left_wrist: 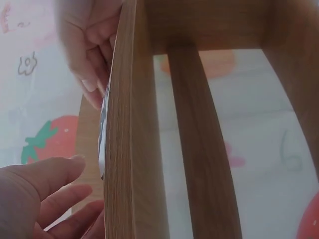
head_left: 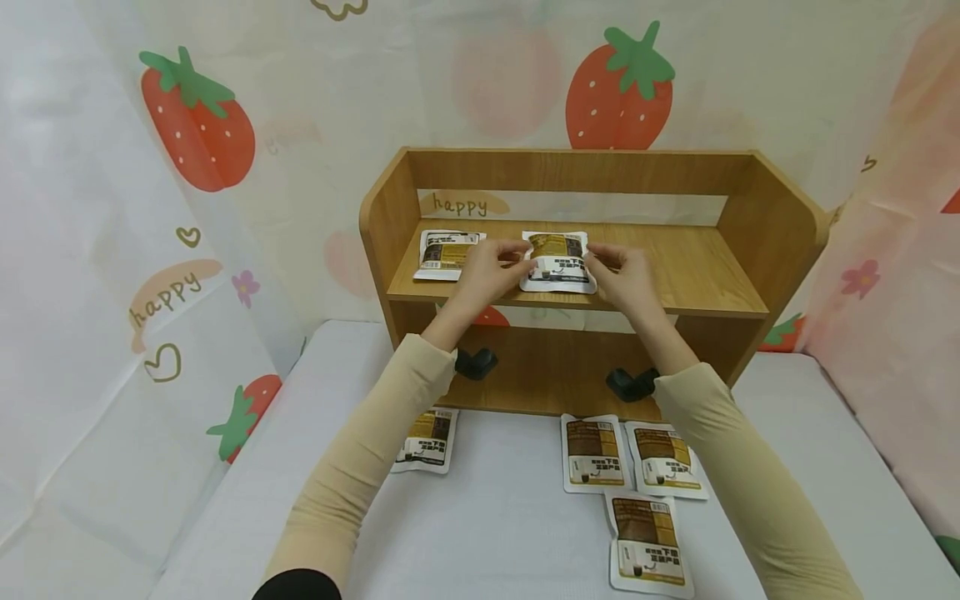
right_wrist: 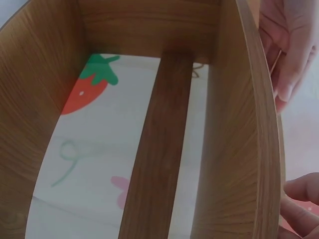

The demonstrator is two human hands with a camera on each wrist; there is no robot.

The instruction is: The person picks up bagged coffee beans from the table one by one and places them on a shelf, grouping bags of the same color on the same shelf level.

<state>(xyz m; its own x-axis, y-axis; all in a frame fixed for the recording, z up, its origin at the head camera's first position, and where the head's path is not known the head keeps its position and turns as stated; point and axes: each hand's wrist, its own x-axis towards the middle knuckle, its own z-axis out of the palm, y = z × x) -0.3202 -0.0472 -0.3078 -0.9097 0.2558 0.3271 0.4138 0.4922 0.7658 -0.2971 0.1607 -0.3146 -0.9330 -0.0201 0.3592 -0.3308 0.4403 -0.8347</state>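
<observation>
On the wooden rack's upper shelf (head_left: 667, 258), a white, gold and brown printed pouch (head_left: 558, 262) lies flat near the front edge. My left hand (head_left: 491, 271) is at its left edge and my right hand (head_left: 621, 275) at its right edge, fingertips touching or very close to it. In the left wrist view, the left hand (left_wrist: 55, 199) has thumb and fingers apart beside the pouch (left_wrist: 102, 134). The right wrist view shows the right hand (right_wrist: 301, 206) partly, behind the board's edge. A second pouch (head_left: 444, 252) lies left of the left hand.
Below is the rack's lower shelf (head_left: 555, 367). On the white table (head_left: 510, 517) lie several similar pouches: one (head_left: 429, 439) by the left forearm, others (head_left: 596, 454) at the right, one (head_left: 648, 546) nearer. Black wrist-mounted pieces (head_left: 476, 364) hang under both wrists.
</observation>
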